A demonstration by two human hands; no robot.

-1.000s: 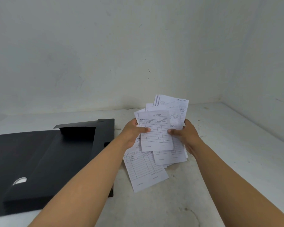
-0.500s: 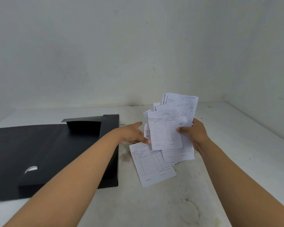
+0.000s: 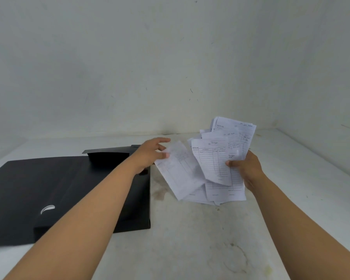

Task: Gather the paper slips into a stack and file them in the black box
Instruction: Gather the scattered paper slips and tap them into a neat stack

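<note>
My right hand (image 3: 246, 168) grips a loose, fanned bundle of white printed paper slips (image 3: 216, 160), held above the table. My left hand (image 3: 152, 153) pinches the top edge of one slip (image 3: 178, 170) that hangs tilted at the left side of the bundle, its lower end overlapping the others. The black box (image 3: 137, 199) lies open on the table to the left, under my left forearm, with its lid (image 3: 34, 188) folded flat out to the left.
The white table (image 3: 190, 239) is stained in front of the box and near its front edge. Walls close off the back and the right side. A raised black flap (image 3: 107, 153) stands at the box's far end.
My left hand let go of the bundle's front, dropped to the lowest slip and has lifted it up to the left. My right hand kept the bundle and shifted slightly right.
</note>
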